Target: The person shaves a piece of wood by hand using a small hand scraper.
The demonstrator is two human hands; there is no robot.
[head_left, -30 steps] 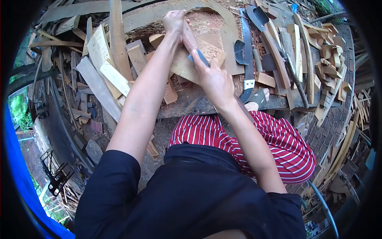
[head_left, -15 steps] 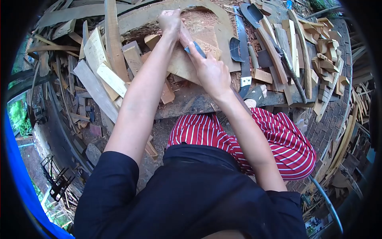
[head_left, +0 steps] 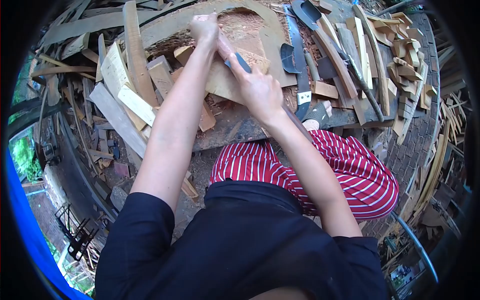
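Note:
My left hand (head_left: pixel 204 29) is closed round the far end of a narrow reddish-brown piece of wood (head_left: pixel 225 46). My right hand (head_left: pixel 261 95) grips a knife (head_left: pixel 243 63), its dark bluish blade lying against the near part of that wood. One finger stretches along the blade. What looks like the knife's long handle (head_left: pixel 298 123) runs back beneath my right forearm. Under both hands lies a pale, flat wooden block (head_left: pixel 225 82); the forearm and hand hide part of it. My left fingers are partly hidden by the fist.
A handsaw (head_left: pixel 302 75) and a dark curved sheath-like piece (head_left: pixel 288 58) lie to the right. Beyond are wood offcuts (head_left: pixel 410 55) in a heap. Boards (head_left: pixel 137 60) lean at left. A foot (head_left: pixel 318 114) rests by the bench edge (head_left: pixel 230 136). Shavings litter the hollowed slab (head_left: pixel 245 22).
The whole view has shifted slightly left, hands and bench together. Both hands keep their grips, and the blade stays against the wood.

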